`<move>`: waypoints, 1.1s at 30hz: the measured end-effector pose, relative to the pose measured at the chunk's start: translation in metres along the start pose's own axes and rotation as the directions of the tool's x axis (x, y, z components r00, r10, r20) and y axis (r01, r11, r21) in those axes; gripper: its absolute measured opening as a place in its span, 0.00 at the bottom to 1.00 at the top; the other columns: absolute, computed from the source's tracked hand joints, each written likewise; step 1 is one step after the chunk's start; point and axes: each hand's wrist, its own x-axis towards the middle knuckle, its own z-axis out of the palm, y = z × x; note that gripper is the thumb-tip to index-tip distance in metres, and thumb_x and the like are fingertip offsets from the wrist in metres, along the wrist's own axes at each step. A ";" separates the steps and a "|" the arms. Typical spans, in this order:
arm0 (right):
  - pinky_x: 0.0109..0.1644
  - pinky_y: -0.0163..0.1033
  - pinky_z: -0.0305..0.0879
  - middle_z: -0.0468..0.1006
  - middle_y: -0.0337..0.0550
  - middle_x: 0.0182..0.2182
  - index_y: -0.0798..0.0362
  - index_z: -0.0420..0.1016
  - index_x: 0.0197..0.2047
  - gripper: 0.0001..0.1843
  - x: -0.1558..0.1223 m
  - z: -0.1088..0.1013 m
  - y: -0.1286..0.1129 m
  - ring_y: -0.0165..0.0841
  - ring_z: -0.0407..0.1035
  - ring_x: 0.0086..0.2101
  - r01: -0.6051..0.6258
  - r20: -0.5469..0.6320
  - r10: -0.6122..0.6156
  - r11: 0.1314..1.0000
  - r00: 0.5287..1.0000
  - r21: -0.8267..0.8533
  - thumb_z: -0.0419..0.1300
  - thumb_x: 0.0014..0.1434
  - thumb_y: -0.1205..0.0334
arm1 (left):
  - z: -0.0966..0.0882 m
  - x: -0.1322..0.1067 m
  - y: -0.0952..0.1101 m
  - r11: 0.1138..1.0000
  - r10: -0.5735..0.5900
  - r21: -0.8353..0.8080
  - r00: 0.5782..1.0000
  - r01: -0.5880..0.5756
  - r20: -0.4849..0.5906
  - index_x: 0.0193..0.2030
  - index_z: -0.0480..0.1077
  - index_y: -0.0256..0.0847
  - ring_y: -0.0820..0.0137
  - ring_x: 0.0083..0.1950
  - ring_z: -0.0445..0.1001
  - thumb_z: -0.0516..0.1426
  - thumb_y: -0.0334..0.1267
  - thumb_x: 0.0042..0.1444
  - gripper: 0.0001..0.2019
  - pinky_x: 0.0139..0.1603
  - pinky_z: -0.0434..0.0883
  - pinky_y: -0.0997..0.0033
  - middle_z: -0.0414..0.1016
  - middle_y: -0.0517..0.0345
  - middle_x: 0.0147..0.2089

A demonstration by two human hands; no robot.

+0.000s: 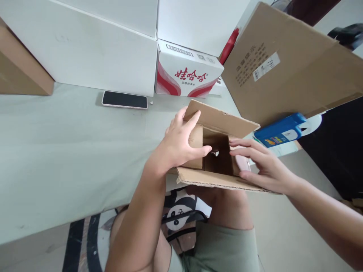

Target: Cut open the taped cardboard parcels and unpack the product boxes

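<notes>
An open cardboard box [217, 121] is over my lap by the table edge, its long flaps spread apart. My left hand [181, 143] grips its far left corner, index finger against the far flap and thumb stretched over the opening. At the right end, my right hand [261, 162] curls its fingers over the short flap, with the thumb by the near flap. A pale pink object [242, 163] shows between those fingers and thumb; I cannot tell whether the hand holds it. Deep inside the box, a small dark and white item [215, 152] is partly visible.
A dark-screened phone [124, 100] lies on the table [70, 151]. Behind it stand white boxes [107, 56] and a red-and-white carton [188, 73]. To the right are a large cardboard box [289, 68] and a blue bottle [280, 130]. Another brown box [22, 64] stands left.
</notes>
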 end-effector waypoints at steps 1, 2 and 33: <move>0.63 0.51 0.75 0.79 0.51 0.58 0.44 0.79 0.58 0.21 -0.001 0.004 0.003 0.44 0.75 0.59 -0.031 0.009 0.030 0.991 1.000 0.131 0.58 0.69 0.44 | 0.000 0.000 0.000 1.000 0.008 -0.022 1.000 -0.008 -0.014 0.73 0.60 0.44 0.43 0.81 0.48 0.66 0.50 0.51 0.42 0.81 0.51 0.42 0.43 0.45 0.81; 0.61 0.50 0.77 0.81 0.50 0.56 0.44 0.79 0.57 0.24 -0.004 0.006 0.006 0.43 0.77 0.57 -0.055 0.016 0.053 0.956 0.998 0.288 0.52 0.72 0.41 | 0.001 0.000 -0.001 0.998 0.022 -0.054 0.999 -0.024 -0.040 0.69 0.63 0.44 0.46 0.80 0.52 0.65 0.48 0.53 0.37 0.80 0.56 0.45 0.48 0.46 0.79; 0.75 0.69 0.54 0.42 0.43 0.80 0.31 0.28 0.80 0.70 -0.102 0.092 0.062 0.55 0.44 0.76 -0.244 -0.105 0.372 0.771 0.922 0.588 0.69 0.49 0.26 | -0.022 -0.014 0.004 0.985 -0.170 0.009 0.947 0.174 0.272 0.41 0.71 0.48 0.52 0.71 0.65 0.64 0.50 0.55 0.12 0.73 0.64 0.42 0.56 0.61 0.75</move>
